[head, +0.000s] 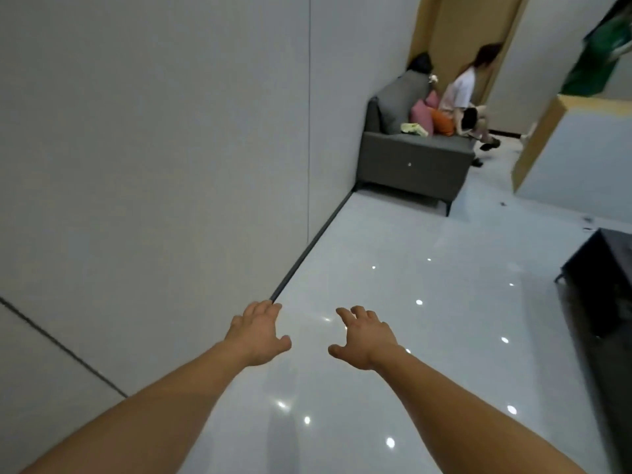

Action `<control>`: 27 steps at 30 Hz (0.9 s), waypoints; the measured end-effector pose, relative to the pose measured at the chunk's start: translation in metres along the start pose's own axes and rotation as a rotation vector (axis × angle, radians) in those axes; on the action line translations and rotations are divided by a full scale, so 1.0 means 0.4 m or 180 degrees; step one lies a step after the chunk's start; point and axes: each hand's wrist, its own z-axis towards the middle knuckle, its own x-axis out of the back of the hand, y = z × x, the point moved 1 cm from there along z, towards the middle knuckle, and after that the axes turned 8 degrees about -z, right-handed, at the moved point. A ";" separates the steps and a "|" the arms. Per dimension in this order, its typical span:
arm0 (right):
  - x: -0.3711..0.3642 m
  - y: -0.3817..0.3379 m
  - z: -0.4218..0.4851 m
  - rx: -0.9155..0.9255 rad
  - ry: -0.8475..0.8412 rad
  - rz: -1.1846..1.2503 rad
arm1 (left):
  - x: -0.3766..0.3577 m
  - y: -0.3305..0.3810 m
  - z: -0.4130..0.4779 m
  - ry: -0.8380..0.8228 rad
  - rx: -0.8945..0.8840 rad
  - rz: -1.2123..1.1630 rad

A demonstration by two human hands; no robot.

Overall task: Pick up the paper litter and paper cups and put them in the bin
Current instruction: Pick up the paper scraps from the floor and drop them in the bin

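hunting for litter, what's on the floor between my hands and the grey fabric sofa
Head view: the glossy white floor between the left hand, right hand and grey fabric sofa is bare, only light reflections.

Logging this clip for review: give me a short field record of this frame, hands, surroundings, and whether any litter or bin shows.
left hand: open, empty, stretched out above the floor
right hand: open, empty, beside the left
litter, bin: none clearly visible
floor: glossy white
furniture: grey sofa against the wall; dark low table at right
others: person seated at sofa's far end
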 end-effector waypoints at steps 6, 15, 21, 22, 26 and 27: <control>0.048 0.347 0.043 -0.0738 -0.0006 0.0220 | -0.020 0.335 0.244 -0.0142 -0.0694 0.0232; 0.104 0.716 0.265 -0.1478 -0.0040 0.0394 | -0.038 0.669 0.713 -0.0342 -0.1331 0.0439; 0.193 0.946 0.420 -0.1979 -0.0025 0.0536 | 0.006 0.906 1.006 -0.0448 -0.1832 0.0542; 0.206 0.985 0.445 -0.2044 -0.0009 0.0592 | 0.012 0.945 1.053 -0.0464 -0.1884 0.0562; 0.234 1.145 0.520 -0.2252 -0.0048 0.0700 | 0.004 1.098 1.206 -0.0606 -0.2075 0.0716; 0.242 1.195 0.542 -0.2323 -0.0032 0.0722 | -0.005 1.143 1.246 -0.0627 -0.2132 0.0747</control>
